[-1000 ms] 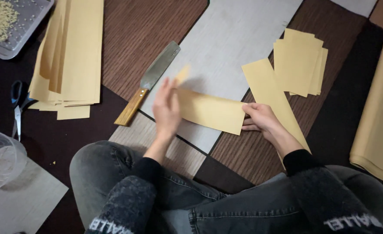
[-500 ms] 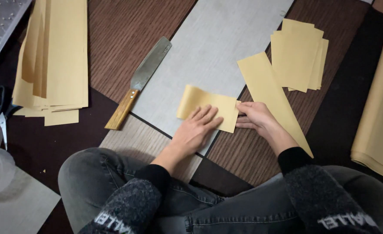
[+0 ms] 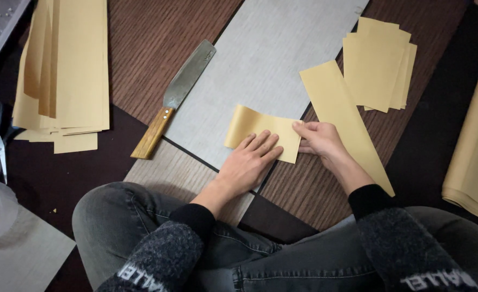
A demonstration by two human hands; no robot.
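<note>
We are pressing the left hand [image 3: 250, 162] flat, fingers extended and together, on the folded yellow sheet [image 3: 260, 130] lying on the grey board [image 3: 271, 59]; the right hand [image 3: 319, 140] is pinching the sheet's right edge between thumb and fingertips. We are judging the work as partly done: a stack of cut pieces [image 3: 379, 65] is lying beyond the right hand, one long strip [image 3: 342, 119] is running just beside and under it; a pile of long uncut sheets [image 3: 66, 70] is waiting well left of the grip, and the wooden-handled knife [image 3: 174, 103] is resting untouched, up and left of the left hand.
</note>
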